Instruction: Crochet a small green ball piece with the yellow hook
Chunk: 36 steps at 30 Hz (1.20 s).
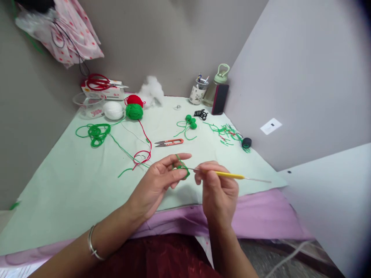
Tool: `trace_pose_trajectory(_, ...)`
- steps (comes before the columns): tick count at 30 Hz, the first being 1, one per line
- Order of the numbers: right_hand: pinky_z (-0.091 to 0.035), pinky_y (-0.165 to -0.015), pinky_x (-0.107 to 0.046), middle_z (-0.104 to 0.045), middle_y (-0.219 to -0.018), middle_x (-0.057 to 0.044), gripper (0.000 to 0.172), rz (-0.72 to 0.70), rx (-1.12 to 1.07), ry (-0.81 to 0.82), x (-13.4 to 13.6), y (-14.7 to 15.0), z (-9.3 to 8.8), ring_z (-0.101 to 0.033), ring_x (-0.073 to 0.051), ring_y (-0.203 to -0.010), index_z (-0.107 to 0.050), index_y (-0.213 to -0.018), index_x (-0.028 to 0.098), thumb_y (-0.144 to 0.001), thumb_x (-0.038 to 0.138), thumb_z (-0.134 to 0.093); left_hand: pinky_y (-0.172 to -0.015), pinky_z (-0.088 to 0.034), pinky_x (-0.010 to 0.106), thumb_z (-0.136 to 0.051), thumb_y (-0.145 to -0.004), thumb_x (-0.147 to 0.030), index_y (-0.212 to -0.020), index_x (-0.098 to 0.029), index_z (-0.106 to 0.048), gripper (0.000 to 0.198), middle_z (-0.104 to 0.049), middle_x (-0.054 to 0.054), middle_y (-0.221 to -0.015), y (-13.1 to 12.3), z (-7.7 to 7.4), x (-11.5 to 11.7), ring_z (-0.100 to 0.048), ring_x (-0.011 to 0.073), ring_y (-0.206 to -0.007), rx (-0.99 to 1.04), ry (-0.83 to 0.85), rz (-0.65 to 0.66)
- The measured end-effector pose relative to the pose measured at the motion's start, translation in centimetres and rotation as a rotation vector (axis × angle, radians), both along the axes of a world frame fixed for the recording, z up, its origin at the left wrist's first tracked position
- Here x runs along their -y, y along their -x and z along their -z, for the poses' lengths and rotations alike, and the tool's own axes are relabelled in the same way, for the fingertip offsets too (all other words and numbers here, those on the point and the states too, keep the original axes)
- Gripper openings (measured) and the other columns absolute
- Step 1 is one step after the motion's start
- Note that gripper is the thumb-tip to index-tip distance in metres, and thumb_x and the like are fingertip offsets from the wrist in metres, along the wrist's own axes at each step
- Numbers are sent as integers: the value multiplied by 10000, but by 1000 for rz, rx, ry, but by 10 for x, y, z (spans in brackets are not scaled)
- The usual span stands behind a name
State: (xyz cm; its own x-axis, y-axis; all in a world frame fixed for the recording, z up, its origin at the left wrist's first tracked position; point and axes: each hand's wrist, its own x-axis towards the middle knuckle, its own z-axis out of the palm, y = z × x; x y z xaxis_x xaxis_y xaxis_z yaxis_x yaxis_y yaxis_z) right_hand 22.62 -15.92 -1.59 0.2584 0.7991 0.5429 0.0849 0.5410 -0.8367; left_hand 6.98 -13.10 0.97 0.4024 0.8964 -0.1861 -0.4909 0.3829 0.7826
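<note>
My left hand (164, 175) pinches a small green crochet piece (186, 172) between thumb and fingers, with green yarn running over the raised index finger. In my right hand (217, 185) is a crochet hook (230, 175) with a yellow handle, held like a pen. Its thin metal tip reaches left into the green piece, and the other metal end points right. Just beyond my hands lie orange thread snips (171, 143). Green yarn trails back from my left hand toward a loose green tangle (97, 133).
Red (135, 101), green (134, 112) and white yarn balls (113, 110) sit back left, near a plastic tub (89, 106) and red scissors (100, 82). White stuffing (152, 90), small green balls (191, 122), yarn scraps (228, 133), a phone (220, 99) and a bottle (213, 90) lie or stand farther right.
</note>
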Motion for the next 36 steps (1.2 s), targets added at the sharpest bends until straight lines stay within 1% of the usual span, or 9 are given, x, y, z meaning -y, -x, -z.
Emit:
trace_pose_trajectory(2, -550, -647, -303, -756, -906, -33, 158, -48, 13, 12, -1, 1, 2, -667, -159, -745, -812, -1011, 269, -1030, 272, -654, -674, -427, 255, -893, -818, -259, -1131, -260, -852, 315, -664, -14, -892, -1, 1, 2, -463, 86, -656, -59, -90, -1)
trace_pose_trajectory(7, -523, -613, -247, -754, -855, 0, 154, -77, -119, 77, -3, 0, 2, -640, -111, -679, -818, -1012, 278, -1031, 280, -665, -857, -459, 318, -775, -947, -321, -1191, -277, -833, 254, -709, 6, -937, 4, 2, 6, -604, 140, -790, -101, -175, 47)
trace_pose_trajectory(12, -514, -548, -232, -764, -839, -18, 188, -182, -279, 118, -7, -1, -5, -628, -105, -616, -794, -922, 232, -1024, 324, -666, -836, -470, 300, -830, -886, -299, -1173, -287, -841, 287, -655, 5, -923, 10, 0, 3, -582, 160, -866, -122, -176, 56)
trace_pose_trajectory(16, -547, -557, -248, -777, -852, -31, 216, -199, -238, 113, -6, -3, -6, -658, -116, -609, -759, -931, 210, -1053, 310, -611, -842, -464, 271, -849, -854, -264, -1164, -288, -841, 311, -630, 3, -920, 12, 0, 1, -561, 160, -926, -153, -195, 26)
trace_pose_trajectory(20, -590, -629, -279, -783, -913, -33, 236, -78, -11, 60, 3, -6, -6, -704, -135, -687, -744, -1016, 226, -1093, 254, -523, -871, -461, 280, -806, -883, -218, -1211, -293, -812, 336, -640, -3, -944, 14, 3, 1, -573, 154, -925, -250, -293, 5)
trace_pose_trajectory(24, -622, -725, -331, -786, -957, -45, 264, 44, 407, -156, 9, -8, 0, -736, -175, -812, -729, -1186, 253, -1063, 139, -524, -870, -447, 287, -793, -880, -177, -1212, -269, -803, 345, -649, -9, -913, 10, 4, 4, -548, 143, -852, -380, -368, -89)
trace_pose_trajectory(29, -642, -805, -356, -781, -1150, -110, 381, 268, 739, -437, 8, -6, 16, -754, -236, -1038, -752, -1293, 255, -975, 67, -656, -735, -434, 255, -872, -842, -299, -1342, -251, -750, 517, -600, -35, -813, 6, 2, 5, -430, 98, -671, -147, -82, 22)
trace_pose_trajectory(32, -630, -789, -361, -786, -1081, -78, 339, 184, 505, -298, 7, -5, 14, -744, -213, -962, -767, -1243, 272, -1005, 84, -617, -798, -478, 279, -901, -812, -318, -1276, -207, -793, 489, -522, -63, -737, 9, 1, 1, -288, 62, -580, -14, 81, 75)
trace_pose_trajectory(36, -569, -664, -319, -751, -881, -19, 240, 7, 36, -86, 1, -4, 1, -659, -150, -711, -785, -1059, 270, -1061, 177, -564, -822, -469, 264, -907, -800, -288, -1234, -253, -822, 443, -585, -25, -850, 10, 2, -1, -441, 83, -693, 3, 26, 49)
